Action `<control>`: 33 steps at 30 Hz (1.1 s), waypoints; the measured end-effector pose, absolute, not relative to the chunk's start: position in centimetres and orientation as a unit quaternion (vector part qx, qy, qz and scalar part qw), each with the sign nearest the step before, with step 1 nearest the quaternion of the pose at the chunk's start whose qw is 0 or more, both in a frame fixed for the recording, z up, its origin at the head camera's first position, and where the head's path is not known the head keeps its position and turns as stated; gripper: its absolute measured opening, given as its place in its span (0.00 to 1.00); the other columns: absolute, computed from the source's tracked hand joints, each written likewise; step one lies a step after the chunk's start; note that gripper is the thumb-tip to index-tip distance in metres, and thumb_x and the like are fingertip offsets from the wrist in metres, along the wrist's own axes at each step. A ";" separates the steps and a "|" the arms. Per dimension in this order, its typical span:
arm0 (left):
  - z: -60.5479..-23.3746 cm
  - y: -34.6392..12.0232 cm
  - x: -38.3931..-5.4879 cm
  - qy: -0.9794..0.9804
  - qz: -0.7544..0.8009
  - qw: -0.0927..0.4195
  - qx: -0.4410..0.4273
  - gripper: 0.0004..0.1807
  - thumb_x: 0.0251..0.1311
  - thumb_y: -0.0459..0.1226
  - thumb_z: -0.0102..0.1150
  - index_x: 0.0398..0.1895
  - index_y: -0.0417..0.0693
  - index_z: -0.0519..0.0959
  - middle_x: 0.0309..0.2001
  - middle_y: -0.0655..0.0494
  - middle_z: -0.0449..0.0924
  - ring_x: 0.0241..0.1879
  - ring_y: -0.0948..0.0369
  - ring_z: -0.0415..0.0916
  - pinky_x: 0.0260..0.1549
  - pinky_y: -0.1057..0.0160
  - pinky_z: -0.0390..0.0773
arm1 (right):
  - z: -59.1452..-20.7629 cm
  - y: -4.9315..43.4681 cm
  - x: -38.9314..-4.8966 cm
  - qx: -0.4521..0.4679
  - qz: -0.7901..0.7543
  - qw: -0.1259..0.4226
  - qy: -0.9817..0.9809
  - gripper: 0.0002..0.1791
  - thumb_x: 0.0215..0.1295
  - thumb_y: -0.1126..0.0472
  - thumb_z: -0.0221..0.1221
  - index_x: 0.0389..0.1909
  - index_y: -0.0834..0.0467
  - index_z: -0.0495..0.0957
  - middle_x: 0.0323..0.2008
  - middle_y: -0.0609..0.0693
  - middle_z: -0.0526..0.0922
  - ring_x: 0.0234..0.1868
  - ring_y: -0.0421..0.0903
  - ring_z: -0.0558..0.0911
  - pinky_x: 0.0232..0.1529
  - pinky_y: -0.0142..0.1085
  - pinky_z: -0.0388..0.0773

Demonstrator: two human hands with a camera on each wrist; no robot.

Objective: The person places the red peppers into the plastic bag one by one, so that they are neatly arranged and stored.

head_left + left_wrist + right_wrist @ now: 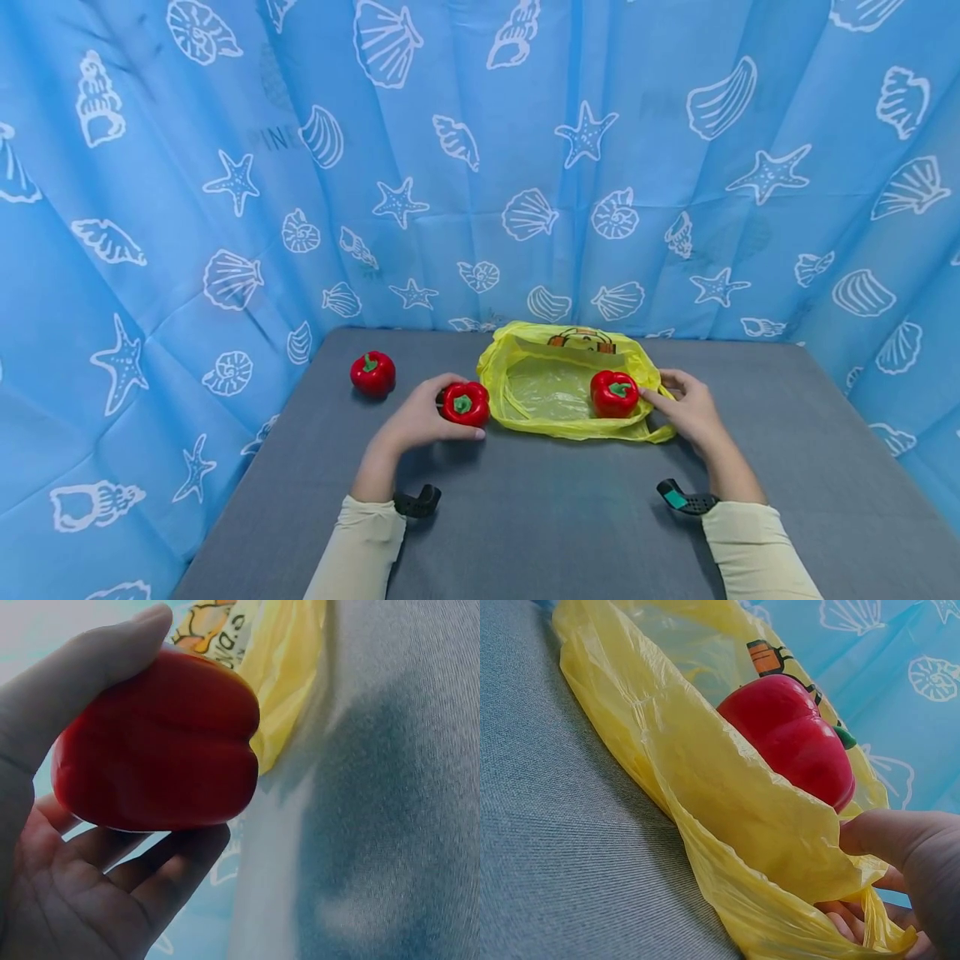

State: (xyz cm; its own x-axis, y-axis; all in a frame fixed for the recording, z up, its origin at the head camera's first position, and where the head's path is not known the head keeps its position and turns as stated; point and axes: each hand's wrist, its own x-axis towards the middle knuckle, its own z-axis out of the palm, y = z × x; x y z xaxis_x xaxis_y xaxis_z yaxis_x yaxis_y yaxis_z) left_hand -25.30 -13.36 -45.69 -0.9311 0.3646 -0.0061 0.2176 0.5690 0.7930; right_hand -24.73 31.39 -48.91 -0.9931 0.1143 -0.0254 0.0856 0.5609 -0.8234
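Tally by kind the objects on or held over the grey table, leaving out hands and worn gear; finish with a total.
Yellow thin plastic bag: 1
Glossy red bell peppers with green stems: 3 (one in the bag, one in the left hand, one on the grey table's left side)
Total: 4
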 end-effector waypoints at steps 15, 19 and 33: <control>-45.7 -12.7 -25.2 0.870 0.449 0.091 0.182 0.44 0.44 0.53 0.86 0.67 0.63 0.75 0.63 0.60 0.78 0.64 0.53 0.73 0.51 0.51 0.88 | -49.0 31.4 -24.7 -0.058 0.470 0.019 -0.880 0.42 0.76 0.42 0.62 0.76 0.69 0.65 0.70 0.72 0.72 0.71 0.70 0.74 0.65 0.56 0.81; -45.7 -12.5 -25.1 0.867 0.453 0.089 0.186 0.44 0.45 0.53 0.86 0.67 0.62 0.75 0.62 0.60 0.79 0.63 0.54 0.75 0.51 0.52 0.88 | -49.2 31.4 -24.8 -0.055 0.473 0.014 -0.879 0.44 0.75 0.40 0.62 0.76 0.68 0.65 0.70 0.72 0.71 0.71 0.70 0.74 0.66 0.57 0.80; -44.8 -9.9 -25.3 0.859 0.456 0.087 0.219 0.45 0.45 0.53 0.85 0.68 0.60 0.74 0.62 0.60 0.80 0.63 0.56 0.75 0.48 0.54 0.89 | -49.1 31.6 -24.7 -0.065 0.474 0.009 -0.878 0.43 0.76 0.41 0.62 0.77 0.68 0.64 0.71 0.71 0.71 0.72 0.70 0.73 0.69 0.59 0.77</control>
